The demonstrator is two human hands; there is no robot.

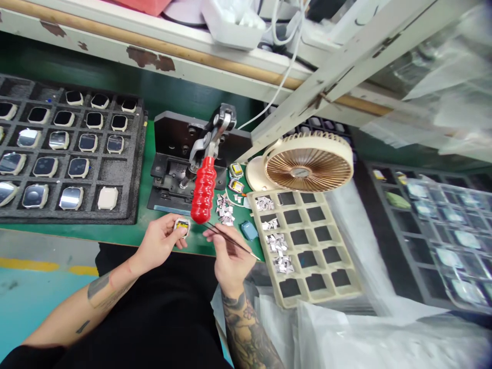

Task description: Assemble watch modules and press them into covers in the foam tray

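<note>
My left hand (162, 240) pinches an opened watch case (182, 227) with a pale rim and a yellow part inside, thumb lying over it. Close by on the right, my right hand (231, 256) grips a pair of dark tweezers (230, 240), whose tips point up and left toward the red handle. Just beyond the hands stands a toggle clamp press with a red ribbed handle (203, 192) over a black fixture (169, 182). Two more opened watch cases (236, 185) lie right of the fixture, near a pile of small white pieces (225, 209). A blue block (249, 230) rests beside my right hand.
A dark foam tray (132, 179) with rows of watches fills the left. At right are a beige compartment tray (303, 245) partly holding white pieces, a small fan (309, 163) and plastic-covered trays (415, 241). A shelf beam (154, 60) runs above the green bench.
</note>
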